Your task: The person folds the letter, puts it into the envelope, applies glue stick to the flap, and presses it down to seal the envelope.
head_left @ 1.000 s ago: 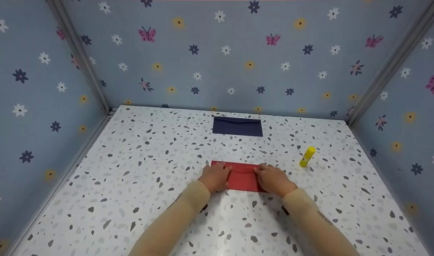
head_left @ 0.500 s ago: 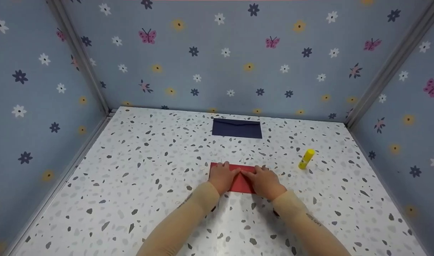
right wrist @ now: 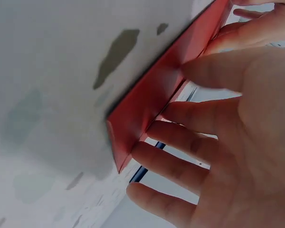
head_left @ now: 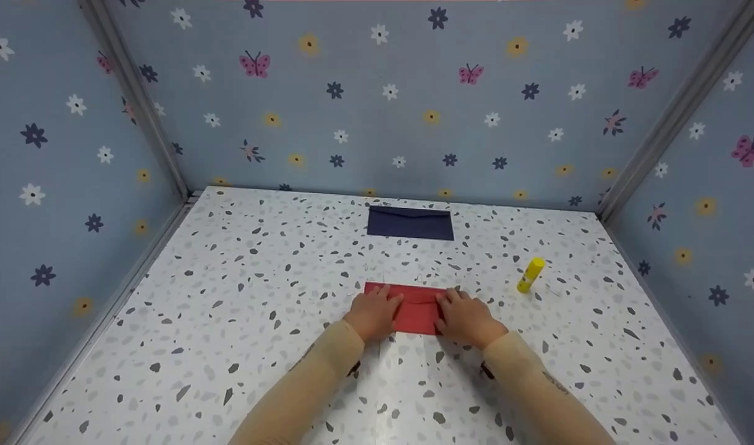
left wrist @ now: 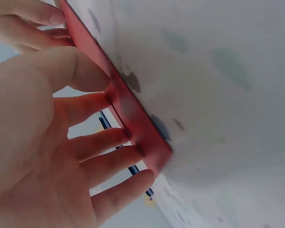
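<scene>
A red envelope (head_left: 416,315) lies on the speckled table with its flap edge folded over, near the table's middle. My left hand (head_left: 374,314) rests on its left part, and my right hand (head_left: 468,318) presses on its right part. In the left wrist view, the left hand's fingers (left wrist: 109,159) reach out nearly straight, their tips on the red envelope (left wrist: 137,116). The right wrist view has the right hand's fingers (right wrist: 180,168) spread, with the index finger and thumb at the envelope (right wrist: 147,97). Both palms are off the paper.
Farther back lies a dark blue envelope (head_left: 410,224). To the right stands a yellow tube like a glue stick (head_left: 530,275). Patterned panels (head_left: 377,111) enclose the back and both sides of the speckled table (head_left: 259,371).
Half a second ago the hands had come together, thumbs nearly meeting at the envelope's middle. Since then they have slid apart towards its two ends. The envelope has stayed about in place.
</scene>
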A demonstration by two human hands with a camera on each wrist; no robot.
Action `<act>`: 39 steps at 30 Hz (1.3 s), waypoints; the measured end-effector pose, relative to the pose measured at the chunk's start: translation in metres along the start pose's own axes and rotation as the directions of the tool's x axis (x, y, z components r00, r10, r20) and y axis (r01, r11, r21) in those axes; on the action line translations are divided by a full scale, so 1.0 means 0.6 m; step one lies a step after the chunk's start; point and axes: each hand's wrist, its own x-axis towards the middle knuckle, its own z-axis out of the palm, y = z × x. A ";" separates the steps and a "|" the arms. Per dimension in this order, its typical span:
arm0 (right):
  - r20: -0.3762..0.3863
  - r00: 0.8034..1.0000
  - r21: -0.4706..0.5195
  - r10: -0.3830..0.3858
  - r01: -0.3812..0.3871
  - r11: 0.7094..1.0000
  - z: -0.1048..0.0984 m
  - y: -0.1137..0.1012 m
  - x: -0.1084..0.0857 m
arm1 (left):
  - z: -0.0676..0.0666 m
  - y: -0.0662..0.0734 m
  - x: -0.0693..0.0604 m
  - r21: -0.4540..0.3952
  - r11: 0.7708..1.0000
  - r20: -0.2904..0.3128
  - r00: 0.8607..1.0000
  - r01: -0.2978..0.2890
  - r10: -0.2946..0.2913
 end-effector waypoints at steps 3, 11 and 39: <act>-0.006 1.000 0.048 -0.011 0.012 0.999 0.004 0.005 -0.003 | 0.004 -0.015 -0.006 -0.068 0.997 -0.012 1.000 -0.025 0.024; 0.018 0.999 0.276 -0.036 0.030 0.961 0.008 0.025 -0.017 | 0.014 -0.052 -0.022 -0.153 0.984 -0.045 0.995 -0.095 0.089; 0.033 0.996 0.390 0.084 -0.090 0.916 0.005 0.055 -0.007 | 0.000 -0.097 -0.027 -0.141 0.980 -0.102 0.986 -0.142 0.128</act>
